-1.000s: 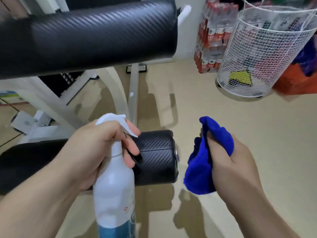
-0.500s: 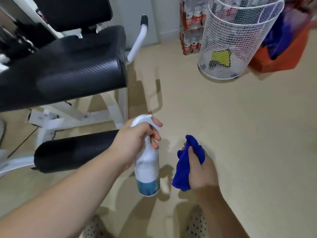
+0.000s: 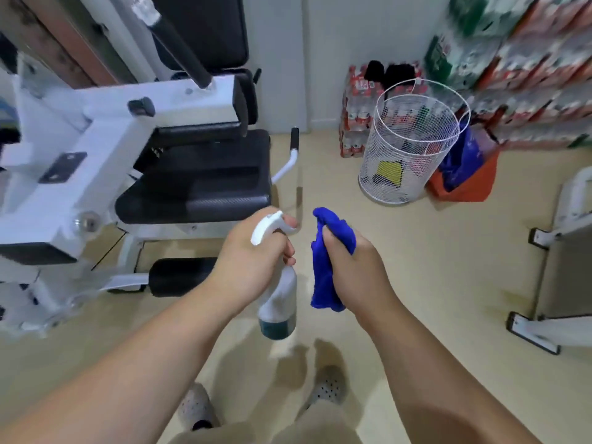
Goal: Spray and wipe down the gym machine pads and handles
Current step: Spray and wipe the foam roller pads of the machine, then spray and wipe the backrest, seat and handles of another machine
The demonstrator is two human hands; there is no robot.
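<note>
Risk first: nozzle of spray bottle seems to point toward bare floor, not at the machine. If I pull the trigger now, mist prob lands on the floor near my feet, slip hazard, pads stay dry. Also the view is blurred w/ motion, so aim is a guess. Second risk: blue cloth is bunched, tail hanging loose; could snag on white side handle when I reach in.

Grip: left hand clenched round bottle neck, one finger hooked over the trigger, bottle hanging upright, teal liquid low in the base. Right hand fisted tight on the cloth, wad sticking out top and bottom. Hands just beside each other, not touching afaict.

Targets: seat pad ahead-left, backrest above it, roller pad low by left forearm, black grip bar up top. Both hands are clear of all of them. Can't tell which are wet or wiped. Need to swing nozzle left before squeezing.
</note>
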